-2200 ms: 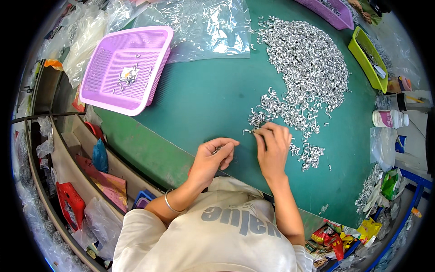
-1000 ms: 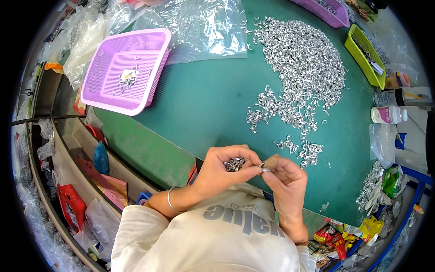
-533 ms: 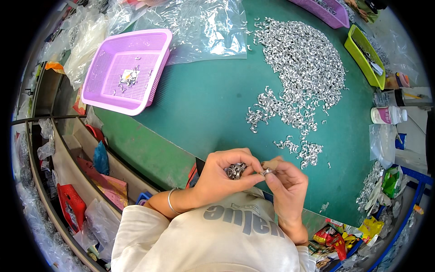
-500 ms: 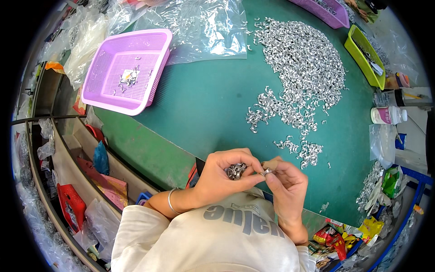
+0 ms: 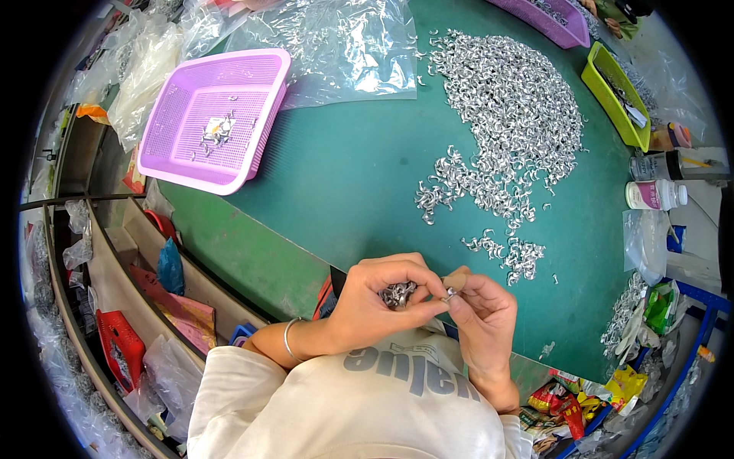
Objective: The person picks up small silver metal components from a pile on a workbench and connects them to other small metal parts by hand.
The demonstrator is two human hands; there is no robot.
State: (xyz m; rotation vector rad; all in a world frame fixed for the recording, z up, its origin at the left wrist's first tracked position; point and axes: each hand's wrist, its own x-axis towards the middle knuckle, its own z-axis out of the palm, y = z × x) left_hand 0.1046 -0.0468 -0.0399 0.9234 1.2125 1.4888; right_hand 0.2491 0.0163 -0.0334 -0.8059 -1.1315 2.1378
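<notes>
At the table's near edge my left hand (image 5: pixel 382 298) curls round a clump of small curved silver metal pieces (image 5: pixel 397 295). Its thumb and forefinger reach the fingertips of my right hand (image 5: pixel 483 314). Between the two hands is one small shiny metal piece (image 5: pixel 450 292), pinched by my right thumb and finger. A tan flat bit (image 5: pixel 456 281) shows by the right fingers; I cannot make out what it is. Beyond the hands, a large pile of the same curved pieces (image 5: pixel 512 99) lies on the green table (image 5: pixel 344 183), with a smaller cluster (image 5: pixel 523 258) nearer me.
A purple mesh basket (image 5: pixel 256 145) with a few pieces stands at the left. Clear plastic bags (image 5: pixel 336 61) lie behind it. At the right are a yellow-green basket (image 5: pixel 604 96), a white bottle (image 5: pixel 656 194) and snack packets (image 5: pixel 558 405). Another purple basket (image 5: pixel 547 19) is at the back.
My hands stay together in almost the same place. The right fingers have shifted slightly round the small metal piece, and more of the tan bit shows.
</notes>
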